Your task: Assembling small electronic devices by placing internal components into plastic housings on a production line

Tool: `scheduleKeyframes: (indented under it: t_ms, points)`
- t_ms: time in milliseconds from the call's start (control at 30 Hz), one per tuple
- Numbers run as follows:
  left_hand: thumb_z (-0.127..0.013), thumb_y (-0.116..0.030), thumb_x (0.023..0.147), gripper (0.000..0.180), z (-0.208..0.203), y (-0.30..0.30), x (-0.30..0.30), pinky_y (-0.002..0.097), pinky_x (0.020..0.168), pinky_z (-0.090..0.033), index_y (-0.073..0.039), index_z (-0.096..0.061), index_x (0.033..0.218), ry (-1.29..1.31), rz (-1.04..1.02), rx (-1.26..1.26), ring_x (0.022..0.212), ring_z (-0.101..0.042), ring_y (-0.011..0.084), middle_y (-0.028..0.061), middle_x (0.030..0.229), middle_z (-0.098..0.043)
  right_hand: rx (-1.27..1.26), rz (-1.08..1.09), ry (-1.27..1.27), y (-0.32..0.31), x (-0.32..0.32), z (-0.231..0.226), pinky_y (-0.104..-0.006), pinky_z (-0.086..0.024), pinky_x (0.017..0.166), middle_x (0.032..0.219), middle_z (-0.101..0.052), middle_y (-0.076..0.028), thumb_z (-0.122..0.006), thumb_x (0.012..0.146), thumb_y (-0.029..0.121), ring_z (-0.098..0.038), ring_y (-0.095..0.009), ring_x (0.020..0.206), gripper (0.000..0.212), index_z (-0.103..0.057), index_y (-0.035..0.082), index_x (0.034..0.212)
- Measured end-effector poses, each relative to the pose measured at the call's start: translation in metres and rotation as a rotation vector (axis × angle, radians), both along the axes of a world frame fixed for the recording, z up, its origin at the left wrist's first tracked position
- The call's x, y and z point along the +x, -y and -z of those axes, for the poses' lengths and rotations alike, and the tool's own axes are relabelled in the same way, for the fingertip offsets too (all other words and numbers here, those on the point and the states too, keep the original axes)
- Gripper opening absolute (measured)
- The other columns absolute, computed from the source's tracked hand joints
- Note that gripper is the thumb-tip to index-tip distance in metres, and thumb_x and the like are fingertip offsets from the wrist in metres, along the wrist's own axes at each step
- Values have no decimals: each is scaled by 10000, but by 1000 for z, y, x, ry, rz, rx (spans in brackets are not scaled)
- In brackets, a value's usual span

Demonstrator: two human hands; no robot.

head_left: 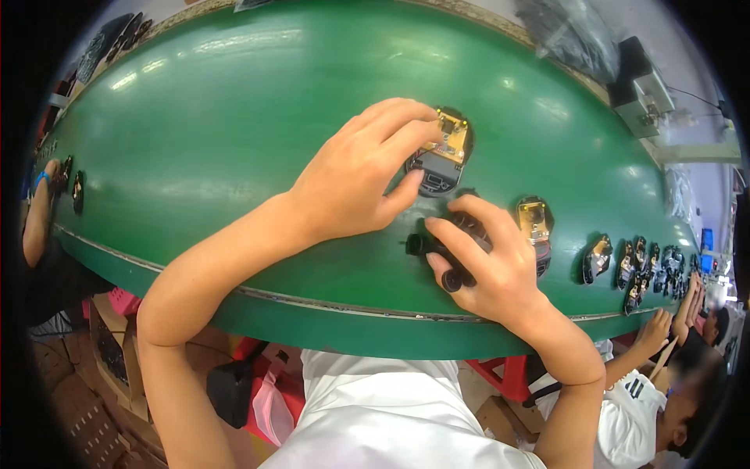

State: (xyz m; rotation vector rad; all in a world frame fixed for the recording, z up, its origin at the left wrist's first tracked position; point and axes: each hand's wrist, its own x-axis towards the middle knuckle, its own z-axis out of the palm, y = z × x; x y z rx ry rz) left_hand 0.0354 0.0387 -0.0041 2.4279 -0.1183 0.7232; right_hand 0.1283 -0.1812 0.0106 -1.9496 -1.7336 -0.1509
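Observation:
My left hand (367, 168) grips an opened computer mouse (442, 166), fingers at its far end and thumb by its near edge. The mouse has a black base with a yellow-brown circuit board showing, and it rests on the green work surface (234, 125). Just right and nearer, my right hand (492, 262) is curled around dark pieces with rounded ends (451, 280); the fingers and palm hide most of them, so I cannot tell their kind. Beside the right hand's far side lies a second opened mouse (535, 223), also with its board bare, partly behind the hand.
Several more opened mice (598, 258) lie along the right side, where co-workers' hands (655, 332) are. Another person's arm (37, 207) is at the far left, near small dark parts (78, 190). Clear plastic bags (566, 35) and a metal box (644, 94) stand beyond the right edge.

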Motion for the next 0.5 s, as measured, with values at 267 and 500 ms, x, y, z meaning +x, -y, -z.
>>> scheduleKeyframes:
  t_ms: [267, 500]
  points:
    - [-703, 36, 786, 443, -11, 8, -1, 468, 1064, -479, -21, -634, 1221, 1, -8, 138, 1260, -583, 400, 178, 1329, -623, 32, 43, -41, 7, 9, 7, -373, -531, 628, 1252, -583, -89, -817, 751, 243, -581, -283, 842, 360, -713, 160, 1086]
    - [-745, -20, 748, 355, -31, 42, -39, 462, 787, -506, 14, -667, 1093, -302, 130, 113, 897, -602, 389, 199, 1006, -616, 107, 79, -225, 14, 15, 11, -393, -576, 711, 1255, -561, -115, -803, 735, 227, -570, -342, 999, 323, -669, 94, 997]
